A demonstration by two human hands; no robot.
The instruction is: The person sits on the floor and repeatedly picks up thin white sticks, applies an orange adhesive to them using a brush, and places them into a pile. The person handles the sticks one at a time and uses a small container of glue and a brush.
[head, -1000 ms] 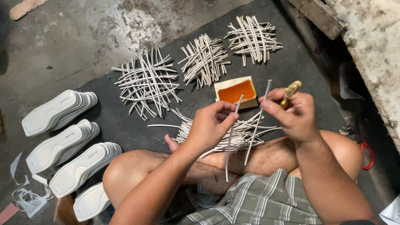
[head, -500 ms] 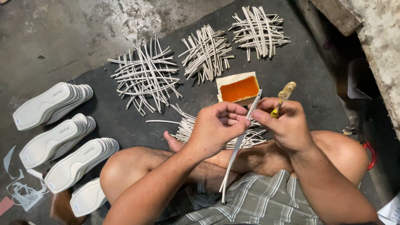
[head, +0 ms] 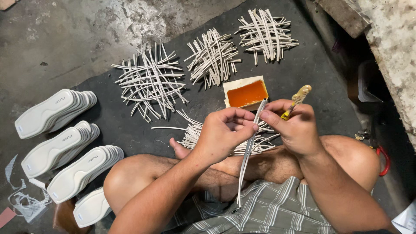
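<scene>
My left hand (head: 225, 134) pinches a long white strip (head: 247, 160) that hangs down over my crossed legs. My right hand (head: 292, 128) holds the strip's upper end and also grips a small glue-caked brush (head: 297, 99) with a yellow handle. Just beyond the hands sits a shallow tray of orange glue (head: 247, 93) on the dark mat (head: 303, 69). A loose bundle of white strips (head: 195, 130) lies on the mat under my hands.
Three criss-crossed heaps of white strips (head: 149, 80) (head: 212, 56) (head: 266, 34) lie on the mat's far side. Several stacks of white shoe soles (head: 54, 112) lie on the concrete floor at left. A concrete ledge (head: 390, 39) runs along the right.
The strip has been brought together between both hands and now hangs straight down. The view has shifted slightly, and the hands sit closer together.
</scene>
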